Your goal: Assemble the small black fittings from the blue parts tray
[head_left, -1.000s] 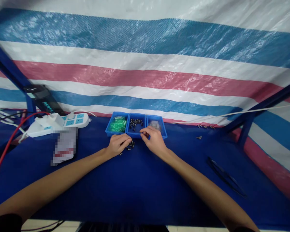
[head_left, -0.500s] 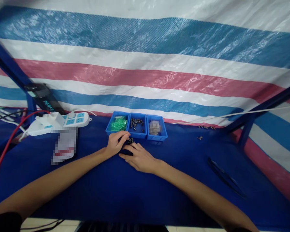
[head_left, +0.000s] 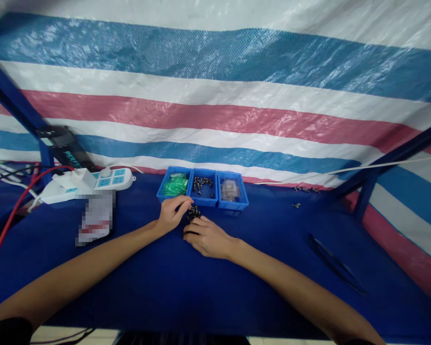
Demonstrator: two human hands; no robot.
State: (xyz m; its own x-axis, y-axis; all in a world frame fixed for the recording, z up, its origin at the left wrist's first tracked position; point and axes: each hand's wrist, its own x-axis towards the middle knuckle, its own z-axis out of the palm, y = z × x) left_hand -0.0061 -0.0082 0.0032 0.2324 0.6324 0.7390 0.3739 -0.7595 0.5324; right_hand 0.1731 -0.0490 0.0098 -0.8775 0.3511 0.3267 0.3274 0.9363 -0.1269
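Observation:
A small pile of dark metal screw-like parts (head_left: 194, 212) lies on the blue table, just in front of the middle bin. My left hand (head_left: 171, 214) rests at the pile's left side, its thumb and forefinger brought together; whatever is between the tips is too small to make out. On the near right side of the pile, my right hand (head_left: 209, 237) has its fingers curled in, and the fingertips are partly hidden. More of the same small parts sit in the middle blue bin (head_left: 203, 201), directly behind the pile.
Left of the middle bin, a blue bin (head_left: 161, 195) holds green packets; the right one (head_left: 244, 204) holds clear pieces. A power strip (head_left: 126, 182), a blurred phone-like object (head_left: 96, 215) and a black bottle (head_left: 70, 151) stand left. Tweezers (head_left: 335, 263) and loose small parts (head_left: 296, 205) lie right.
My right hand has drawn back slightly to the right and towards me, uncovering more of the pile. My left hand has stayed nearly in place.

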